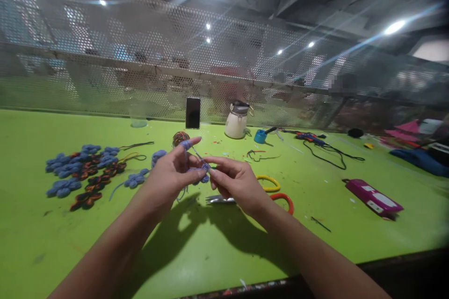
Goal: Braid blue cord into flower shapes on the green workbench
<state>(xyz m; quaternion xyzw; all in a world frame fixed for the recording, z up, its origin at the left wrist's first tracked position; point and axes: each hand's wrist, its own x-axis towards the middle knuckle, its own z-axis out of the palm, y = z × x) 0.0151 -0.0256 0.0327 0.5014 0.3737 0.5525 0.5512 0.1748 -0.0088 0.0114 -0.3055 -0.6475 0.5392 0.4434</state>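
The blue crochet piece (205, 177) sits between both hands, above the surface (52, 250). I see the left hand (171, 168) pinching it, index finger raised with blue yarn (187, 145) wound round; the right hand (240, 180) is closed in a pinch at its right edge, but I cannot tell whether it grips a hook. I'd hold that strand evenly taut and pinch close to the stitches. Scissors (220, 199) lie beneath the right hand, the likeliest snag. A blue flower (136, 178) lies near the left wrist.
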